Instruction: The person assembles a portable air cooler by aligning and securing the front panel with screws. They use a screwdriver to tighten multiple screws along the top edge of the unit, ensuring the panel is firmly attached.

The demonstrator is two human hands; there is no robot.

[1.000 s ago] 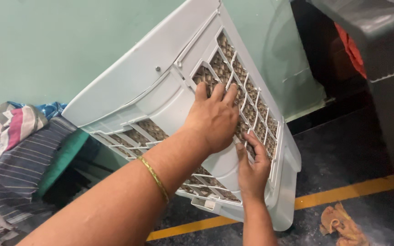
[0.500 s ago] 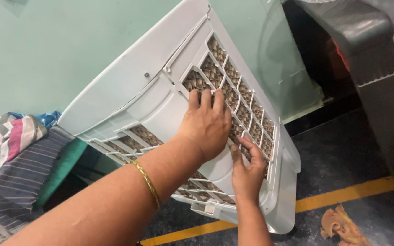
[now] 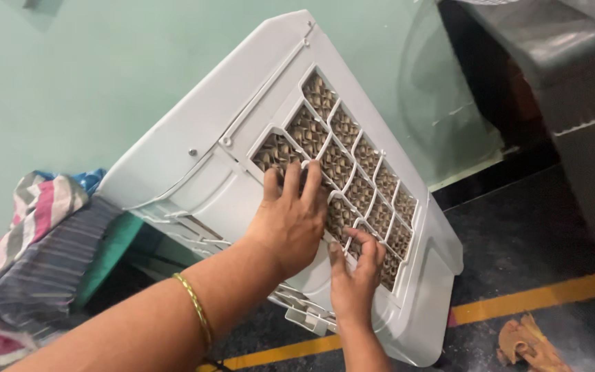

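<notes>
Nearest the camera, the left forearm comes in from the lower left with a thin gold bangle point(image 3: 195, 317) on the wrist, and the left hand point(image 3: 290, 220) lies flat on the white air cooler point(image 3: 222, 165), fingers spread and pressed against the grille panel point(image 3: 352, 186), it seems to steady or push that panel against the body. Just below and right of it, the right hand point(image 3: 355, 282) has its fingertips hooked into the lower openings of the grille, curled rather than closed around anything, probably for purchase on the panel's edge. The cooler is tipped over at a slant, its grille side turned up toward the hands, which puts the brownish honeycomb pad behind the grille within reach. Left of the cooler lies a heap of striped cloth point(image 3: 29, 255). Right of the cooler, on the dark floor, runs a yellow line point(image 3: 538, 296) with a crumpled brown scrap point(image 3: 528, 344) beside it. Behind the cooler stands a pale green wall point(image 3: 70, 83), with a grey seat point(image 3: 559, 55) at the upper right.
</notes>
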